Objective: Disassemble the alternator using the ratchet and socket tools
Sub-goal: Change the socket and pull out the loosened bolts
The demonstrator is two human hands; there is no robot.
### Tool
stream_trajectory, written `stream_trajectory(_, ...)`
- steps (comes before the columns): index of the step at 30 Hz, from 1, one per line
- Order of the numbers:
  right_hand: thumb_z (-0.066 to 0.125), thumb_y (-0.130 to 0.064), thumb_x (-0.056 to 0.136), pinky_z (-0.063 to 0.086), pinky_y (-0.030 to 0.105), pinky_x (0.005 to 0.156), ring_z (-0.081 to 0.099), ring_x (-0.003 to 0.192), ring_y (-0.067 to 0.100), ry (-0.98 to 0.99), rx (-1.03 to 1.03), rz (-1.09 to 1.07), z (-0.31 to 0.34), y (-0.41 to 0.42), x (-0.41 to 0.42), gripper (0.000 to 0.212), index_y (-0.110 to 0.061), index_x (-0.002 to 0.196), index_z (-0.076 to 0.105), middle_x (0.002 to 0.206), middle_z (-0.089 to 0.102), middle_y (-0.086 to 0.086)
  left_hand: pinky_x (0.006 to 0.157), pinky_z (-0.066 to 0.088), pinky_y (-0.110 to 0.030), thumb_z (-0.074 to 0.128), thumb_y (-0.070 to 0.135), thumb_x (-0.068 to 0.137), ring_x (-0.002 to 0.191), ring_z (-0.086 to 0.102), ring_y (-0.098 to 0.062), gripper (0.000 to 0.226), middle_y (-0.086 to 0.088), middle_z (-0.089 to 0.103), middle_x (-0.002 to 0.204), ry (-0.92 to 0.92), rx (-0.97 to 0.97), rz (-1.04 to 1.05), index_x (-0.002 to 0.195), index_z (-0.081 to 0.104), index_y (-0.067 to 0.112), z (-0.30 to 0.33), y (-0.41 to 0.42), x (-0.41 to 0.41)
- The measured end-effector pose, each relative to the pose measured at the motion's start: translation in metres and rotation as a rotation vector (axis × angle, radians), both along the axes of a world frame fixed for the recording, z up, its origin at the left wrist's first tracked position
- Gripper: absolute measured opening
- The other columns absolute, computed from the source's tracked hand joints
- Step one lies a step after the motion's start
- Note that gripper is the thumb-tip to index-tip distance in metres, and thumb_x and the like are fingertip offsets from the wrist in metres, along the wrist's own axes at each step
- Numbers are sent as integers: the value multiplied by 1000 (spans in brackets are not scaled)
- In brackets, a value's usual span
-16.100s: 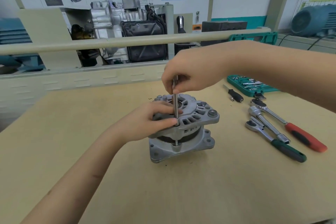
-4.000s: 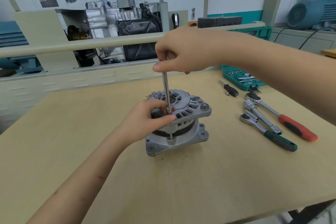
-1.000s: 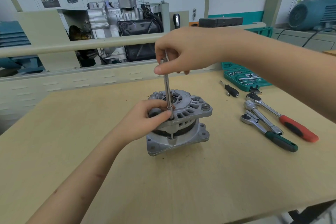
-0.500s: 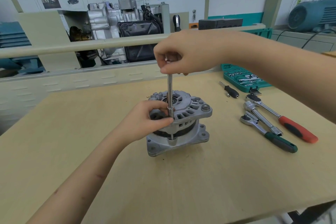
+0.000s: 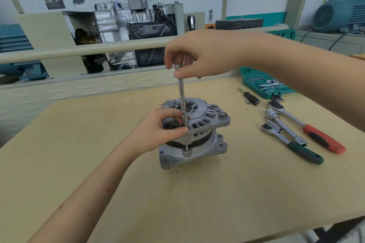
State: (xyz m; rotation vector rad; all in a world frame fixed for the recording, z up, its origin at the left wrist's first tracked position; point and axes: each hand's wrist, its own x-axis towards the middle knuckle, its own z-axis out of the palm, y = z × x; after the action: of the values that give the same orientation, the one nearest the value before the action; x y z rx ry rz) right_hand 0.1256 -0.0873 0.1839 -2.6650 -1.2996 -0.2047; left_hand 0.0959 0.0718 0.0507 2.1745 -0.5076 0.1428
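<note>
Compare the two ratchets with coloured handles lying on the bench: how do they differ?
The red-handled ratchet has an orange-red grip; the green-handled ratchet has a dark green one. The red-handled ratchet lies farther from the alternator, the green-handled ratchet nearer. Both lie flat and untouched, heads pointing away from the person, with bare metal shanks.

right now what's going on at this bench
A person is taking apart an alternator standing on the wooden table. The right hand pinches the top of a long extension bar held upright over a housing bolt, while the left hand grips the bar's lower end against the housing. Three ratchets lie unused to the right.
</note>
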Motion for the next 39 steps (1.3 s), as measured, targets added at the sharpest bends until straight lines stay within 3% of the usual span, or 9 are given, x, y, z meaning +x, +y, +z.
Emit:
stream_trajectory(4, 54, -36, 88, 39, 19, 51, 58, 59, 10, -67, -6, -21, 1, 1, 1, 22, -24, 71, 46, 59, 53, -10, 82, 51, -25, 68, 18, 79, 85, 63, -4, 18, 6, 68, 88, 13, -1, -1, 89, 67, 34, 0, 0, 0)
stream_trajectory(8, 53, -17, 88, 52, 16, 57, 61, 66, 4, 96, 39, 31, 3, -3, 1, 6, -23, 87, 54, 80, 60, -3, 77, 48, -16, 68, 18, 79, 82, 62, 1, 19, 10, 68, 85, 21, -13, -3, 87, 67, 36, 0, -1, 0)
stream_trajectory(13, 53, -39, 88, 48, 15, 49, 57, 47, -1, 8, 30, -47, 0, -3, 4, 21, -20, 80, 53, 55, 59, -10, 75, 48, -12, 68, 19, 79, 83, 62, 1, 19, 8, 68, 87, 23, -7, -2, 88, 67, 36, 0, -1, 0)
stream_trajectory(18, 51, -12, 89, 54, 18, 57, 61, 59, -1, 139, 72, 63, 2, 0, 1, 13, -23, 84, 53, 75, 60, -4, 71, 46, -9, 68, 20, 79, 81, 61, 2, 16, 9, 68, 86, 28, 1, -5, 88, 68, 33, 0, 0, 0)
stream_trajectory(21, 55, -25, 89, 53, 16, 55, 59, 57, -5, 161, 55, 50, 2, 0, 0, 10, -20, 98, 54, 77, 60, -5, 67, 43, -7, 68, 20, 79, 78, 60, 4, 16, 9, 67, 86, 28, 25, -1, 86, 67, 34, 1, -1, 1)
stream_trajectory(25, 52, -34, 90, 42, 9, 52, 59, 52, -1, 3, -7, 9, -1, 1, 3, 15, -23, 81, 52, 51, 59, -14, 55, 39, -3, 67, 16, 81, 62, 56, 11, 16, 9, 66, 82, 34, 38, -22, 86, 67, 31, 6, -2, 1)
stream_trajectory(28, 52, -21, 90, 47, 11, 53, 59, 56, -4, 55, 26, 50, -1, 0, 3, 10, -24, 80, 53, 64, 59, -9, 47, 35, -1, 67, 13, 81, 52, 52, 11, 13, 9, 64, 76, 46, 28, -36, 84, 67, 26, 8, -3, 1)
stream_trajectory(34, 51, -7, 89, 51, 13, 62, 58, 64, -6, 128, 107, 93, 0, -7, 1, 14, -19, 90, 58, 79, 60, -6, 51, 39, -3, 71, 22, 78, 60, 56, 11, 6, 13, 66, 76, 13, 16, 44, 84, 70, 21, 6, -7, 2)
stream_trajectory(39, 49, -6, 90, 55, 21, 69, 63, 74, 7, 110, 200, 112, 8, -8, -2, 16, -16, 97, 59, 84, 63, 3, 73, 49, -18, 71, 26, 76, 76, 62, -2, 4, 6, 68, 79, -67, -19, 107, 78, 68, 25, 13, -8, 2)
